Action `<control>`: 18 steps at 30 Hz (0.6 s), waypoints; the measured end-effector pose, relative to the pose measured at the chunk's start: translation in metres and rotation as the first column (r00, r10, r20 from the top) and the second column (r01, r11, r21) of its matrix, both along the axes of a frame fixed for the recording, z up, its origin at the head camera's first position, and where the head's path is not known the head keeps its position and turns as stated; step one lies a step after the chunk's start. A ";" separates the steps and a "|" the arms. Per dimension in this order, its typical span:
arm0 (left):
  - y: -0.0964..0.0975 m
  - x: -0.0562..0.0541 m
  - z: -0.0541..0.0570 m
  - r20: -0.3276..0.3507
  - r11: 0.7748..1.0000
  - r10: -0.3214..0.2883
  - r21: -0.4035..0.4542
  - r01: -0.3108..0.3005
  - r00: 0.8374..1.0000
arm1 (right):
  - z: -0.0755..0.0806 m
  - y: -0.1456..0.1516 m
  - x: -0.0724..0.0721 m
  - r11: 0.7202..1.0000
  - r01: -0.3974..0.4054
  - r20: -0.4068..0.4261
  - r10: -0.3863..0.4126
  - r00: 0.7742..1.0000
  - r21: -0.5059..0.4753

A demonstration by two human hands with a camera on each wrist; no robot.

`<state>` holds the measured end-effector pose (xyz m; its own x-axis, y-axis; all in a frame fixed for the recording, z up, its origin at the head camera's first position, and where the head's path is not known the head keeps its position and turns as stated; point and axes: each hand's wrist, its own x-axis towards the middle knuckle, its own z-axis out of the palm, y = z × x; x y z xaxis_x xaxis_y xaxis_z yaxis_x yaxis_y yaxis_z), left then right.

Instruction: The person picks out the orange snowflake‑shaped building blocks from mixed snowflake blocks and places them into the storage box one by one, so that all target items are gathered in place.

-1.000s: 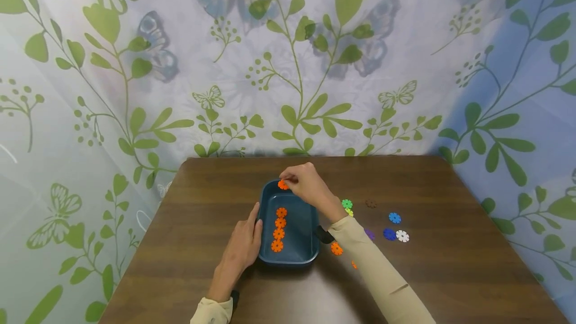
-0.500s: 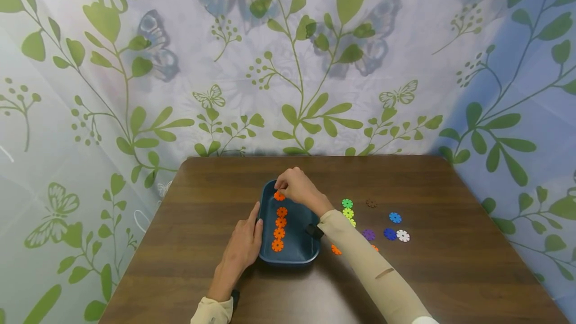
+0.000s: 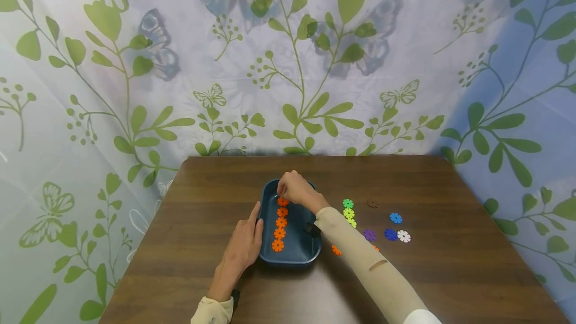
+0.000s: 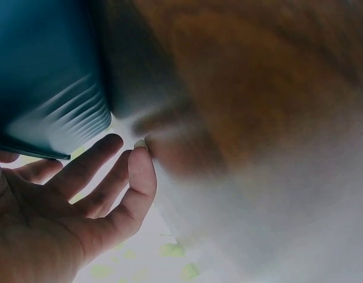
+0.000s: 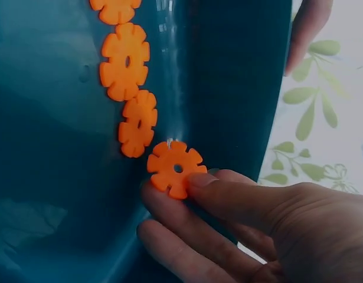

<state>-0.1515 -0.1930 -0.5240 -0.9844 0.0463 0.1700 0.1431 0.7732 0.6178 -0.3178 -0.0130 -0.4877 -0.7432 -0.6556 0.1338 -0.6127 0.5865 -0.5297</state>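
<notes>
My right hand (image 3: 294, 188) is inside the far end of a dark blue rectangular tray (image 3: 288, 263). In the right wrist view, its thumb and forefinger pinch an orange notched plastic disc (image 5: 177, 168) with a small centre hole. Beyond that disc, a line of several similar orange discs (image 3: 280, 234) lies on the tray floor, running toward the near end. My left hand (image 3: 243, 245) lies along the tray's left side, its forefinger straight beside the rim. From the left wrist view, its fingers (image 4: 90, 168) look loosely bent beside the tray's ribbed outer wall.
Right of the tray, notched discs lie on the wooden table (image 3: 189, 204): green (image 3: 348, 204), yellow-green (image 3: 348, 213), brown (image 3: 372, 204), purple (image 3: 370, 235), light blue (image 3: 396, 218), dark blue (image 3: 391, 234) and white (image 3: 404, 236). Orange ones (image 3: 336, 250) are partly behind the right sleeve. A leaf-patterned curtain (image 3: 288, 64) hangs behind.
My right hand has brought the orange disc from above the tray's far rim down and nearer, to the far end of the line of discs. The left hand has stayed in place.
</notes>
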 end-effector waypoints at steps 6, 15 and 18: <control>0.000 -0.001 0.000 -0.004 1.000 -0.002 0.000 0.002 1.000 | -0.002 -0.004 -0.001 0.997 0.026 -0.027 -0.024 0.999 0.073; 0.000 -0.001 -0.001 0.001 1.000 -0.003 -0.005 0.003 1.000 | -0.006 -0.008 -0.001 0.989 0.060 -0.037 -0.056 0.998 0.139; -0.001 -0.002 -0.001 -0.007 1.000 -0.011 -0.004 0.011 1.000 | -0.008 -0.009 -0.001 0.987 0.061 -0.054 -0.053 0.997 0.151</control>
